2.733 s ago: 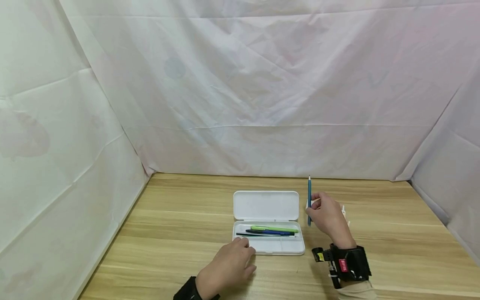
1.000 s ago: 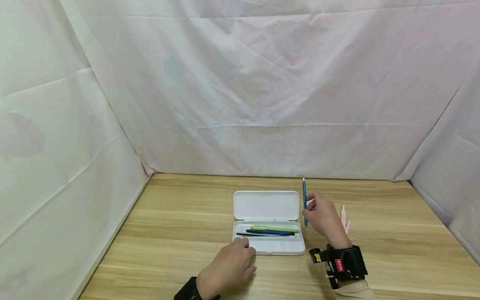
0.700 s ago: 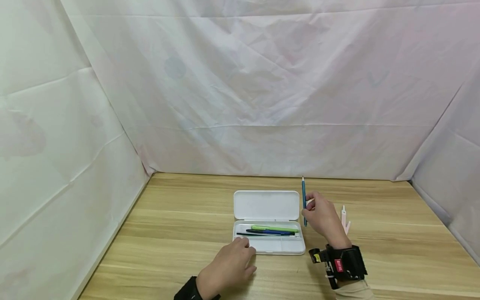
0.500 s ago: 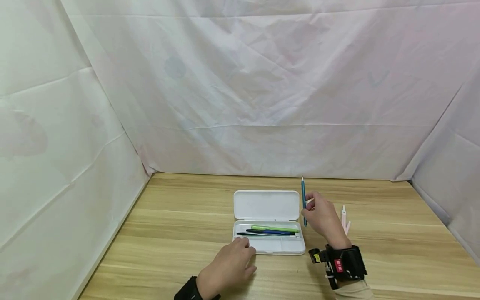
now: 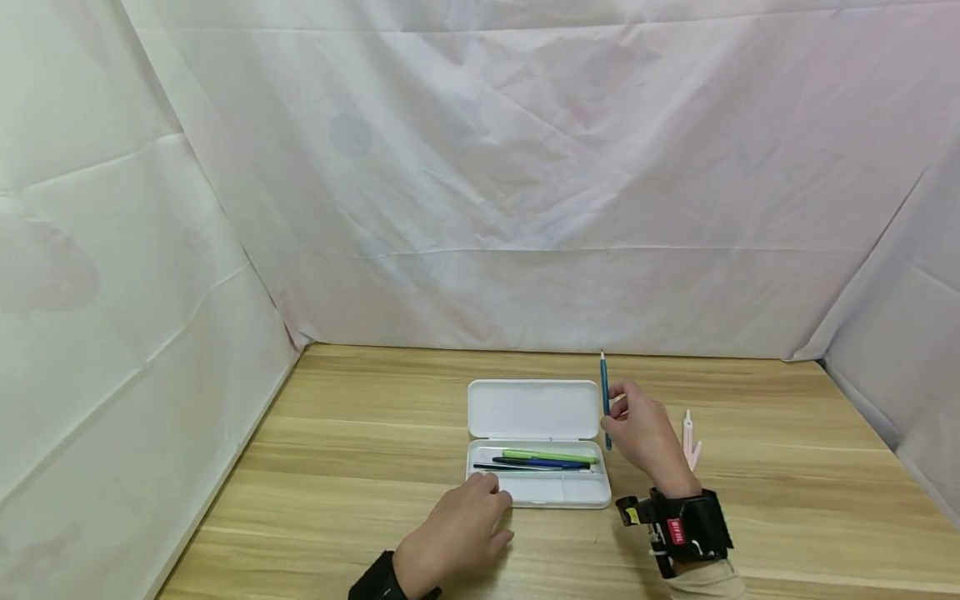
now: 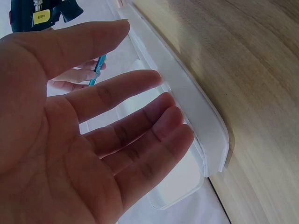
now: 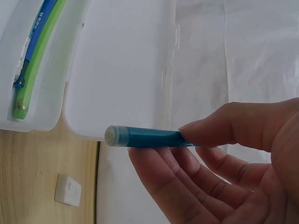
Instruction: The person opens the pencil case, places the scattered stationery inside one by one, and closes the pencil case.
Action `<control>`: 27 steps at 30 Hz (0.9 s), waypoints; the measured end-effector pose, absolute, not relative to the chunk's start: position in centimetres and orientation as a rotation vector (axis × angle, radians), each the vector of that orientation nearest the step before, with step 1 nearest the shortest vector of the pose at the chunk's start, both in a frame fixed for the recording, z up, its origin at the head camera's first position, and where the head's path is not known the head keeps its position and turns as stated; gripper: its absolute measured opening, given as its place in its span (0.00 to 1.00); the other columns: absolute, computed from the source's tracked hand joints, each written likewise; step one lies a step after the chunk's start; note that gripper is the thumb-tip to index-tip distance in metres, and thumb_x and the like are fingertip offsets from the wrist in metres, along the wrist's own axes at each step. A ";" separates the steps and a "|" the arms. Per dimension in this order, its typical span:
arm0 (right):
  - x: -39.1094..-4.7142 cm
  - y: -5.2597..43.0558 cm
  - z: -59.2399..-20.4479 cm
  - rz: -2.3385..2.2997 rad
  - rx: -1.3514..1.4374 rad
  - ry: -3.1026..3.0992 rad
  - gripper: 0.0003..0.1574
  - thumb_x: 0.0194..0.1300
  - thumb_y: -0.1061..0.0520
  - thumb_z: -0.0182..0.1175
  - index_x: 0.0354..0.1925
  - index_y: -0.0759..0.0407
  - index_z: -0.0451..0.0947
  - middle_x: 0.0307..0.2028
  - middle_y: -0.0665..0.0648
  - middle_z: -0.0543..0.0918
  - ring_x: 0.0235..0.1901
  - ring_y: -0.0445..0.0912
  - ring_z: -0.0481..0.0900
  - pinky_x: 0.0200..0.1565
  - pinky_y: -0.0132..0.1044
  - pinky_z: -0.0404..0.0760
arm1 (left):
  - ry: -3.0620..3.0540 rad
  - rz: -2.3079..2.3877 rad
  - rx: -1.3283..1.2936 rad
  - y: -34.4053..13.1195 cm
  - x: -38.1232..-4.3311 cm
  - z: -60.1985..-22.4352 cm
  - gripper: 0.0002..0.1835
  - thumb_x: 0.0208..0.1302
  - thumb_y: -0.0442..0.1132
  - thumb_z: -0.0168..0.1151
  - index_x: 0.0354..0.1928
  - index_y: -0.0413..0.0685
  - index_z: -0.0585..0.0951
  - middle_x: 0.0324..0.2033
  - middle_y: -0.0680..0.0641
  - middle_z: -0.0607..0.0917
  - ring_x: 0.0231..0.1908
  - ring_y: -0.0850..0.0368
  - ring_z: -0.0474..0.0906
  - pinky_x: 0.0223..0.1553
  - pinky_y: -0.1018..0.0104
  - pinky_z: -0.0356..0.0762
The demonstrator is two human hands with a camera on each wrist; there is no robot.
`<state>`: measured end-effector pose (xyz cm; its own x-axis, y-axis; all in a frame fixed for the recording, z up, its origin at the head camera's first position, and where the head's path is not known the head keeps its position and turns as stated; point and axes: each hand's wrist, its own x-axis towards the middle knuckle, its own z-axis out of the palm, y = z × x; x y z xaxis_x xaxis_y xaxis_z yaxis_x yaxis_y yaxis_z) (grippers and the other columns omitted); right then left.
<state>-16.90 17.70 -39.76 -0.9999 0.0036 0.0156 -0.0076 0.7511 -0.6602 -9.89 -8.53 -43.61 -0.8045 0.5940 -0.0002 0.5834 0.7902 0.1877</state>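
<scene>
My right hand point(image 5: 641, 429) pinches a slim blue-teal pen point(image 5: 604, 392) between thumb and fingers, its pointed white tip directed away from me. In the right wrist view the pen's pale, blunt end point(image 7: 112, 136) faces the camera. A white pencil case point(image 5: 585, 500) lies with its lid point(image 5: 532, 408) swung back, just left of the pen. Inside are a green pen point(image 5: 551, 457), a dark blue pen point(image 5: 540, 464) and a thin black one. My left hand point(image 5: 459, 521) rests its loosely bent fingertips at the case's near left edge, touching the front wall point(image 6: 205, 126).
A pale pink two-legged tool point(image 5: 688, 440), shaped like a drawing compass, lies right of my right hand. A small white block point(image 7: 68, 190) sits on the wooden table point(image 5: 360, 433) behind the case's right side. White cloth point(image 5: 525, 167) hangs behind and at both sides.
Compared with the earliest frame, my right hand has shifted slightly left with the pen, toward the lid, exposing more of the pink tool. My left hand and the case have stayed put.
</scene>
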 end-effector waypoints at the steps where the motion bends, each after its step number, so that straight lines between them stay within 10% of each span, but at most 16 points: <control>1: -16.9 17.7 -39.8 1.105 0.007 -2.921 0.24 0.65 0.64 0.58 0.57 0.67 0.68 0.40 0.62 0.80 0.38 0.52 0.79 0.32 0.39 0.76 | 2.915 0.274 0.960 -8.5 -9.9 -43.6 0.14 0.58 0.49 0.71 0.38 0.48 0.84 0.35 0.53 0.78 0.36 0.61 0.71 0.36 0.70 0.74; 27: -16.8 17.2 -39.8 1.092 0.038 -2.899 0.22 0.64 0.65 0.60 0.55 0.67 0.69 0.39 0.62 0.80 0.38 0.51 0.80 0.33 0.39 0.77 | 2.921 0.263 0.959 -8.5 -9.9 -43.7 0.14 0.57 0.49 0.71 0.39 0.47 0.84 0.35 0.53 0.77 0.36 0.62 0.71 0.36 0.70 0.74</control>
<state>-16.81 17.24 -39.77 -0.9988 -0.0080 0.0492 -0.0385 0.7513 -0.6588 -9.91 -8.51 -43.72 -0.8053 0.5929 0.0003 0.5834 0.7924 0.1782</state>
